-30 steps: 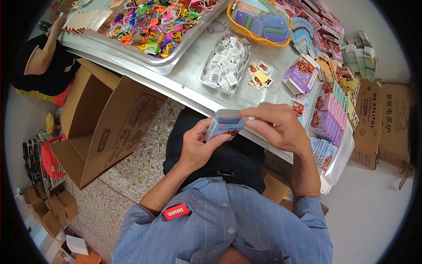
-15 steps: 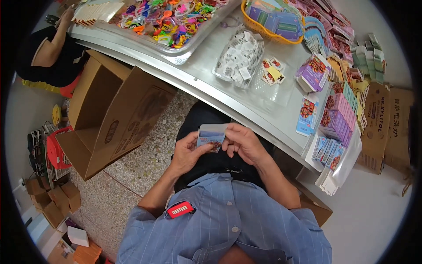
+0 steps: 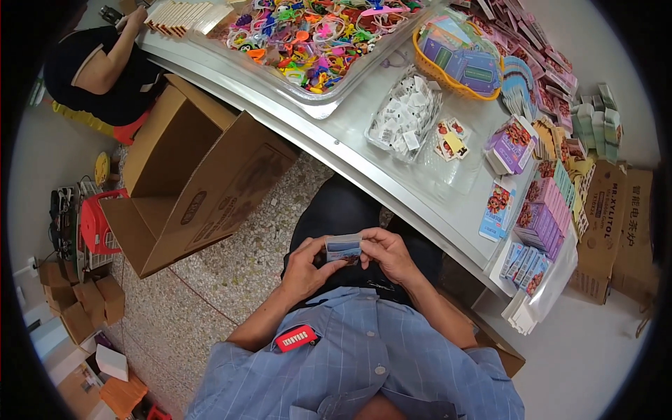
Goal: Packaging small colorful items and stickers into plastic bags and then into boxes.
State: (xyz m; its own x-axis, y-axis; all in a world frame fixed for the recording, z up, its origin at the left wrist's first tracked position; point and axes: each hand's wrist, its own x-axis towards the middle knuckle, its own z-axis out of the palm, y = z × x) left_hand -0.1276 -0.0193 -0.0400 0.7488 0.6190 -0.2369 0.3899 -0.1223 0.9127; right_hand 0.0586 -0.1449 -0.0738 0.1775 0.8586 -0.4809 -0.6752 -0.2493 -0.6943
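Above my lap, my left hand (image 3: 304, 270) holds a small light-blue carton (image 3: 342, 247) with a fruit picture, its thumb across the lower front. My right hand (image 3: 393, 258) pinches the carton's right edge near the top, fingers bent against it. A pale strip shows along the carton's upper edge. On the table ahead lies a flat blue carton (image 3: 498, 208) of similar look. Beside it, several small blue boxes (image 3: 523, 266) stand in a row.
A metal-edged table (image 3: 413, 183) bears a clear tray of colourful small toys (image 3: 315, 43), a tub of white sachets (image 3: 407, 115), an orange basket (image 3: 427, 59) and stacked pink and purple boxes (image 3: 539, 225). An open cardboard box (image 3: 210, 189) stands at left, near another person (image 3: 98, 77).
The carton and both hands have shifted slightly lower in the view. My right hand has closed in on the carton's upper right edge, and the raised pale top part now shows less.
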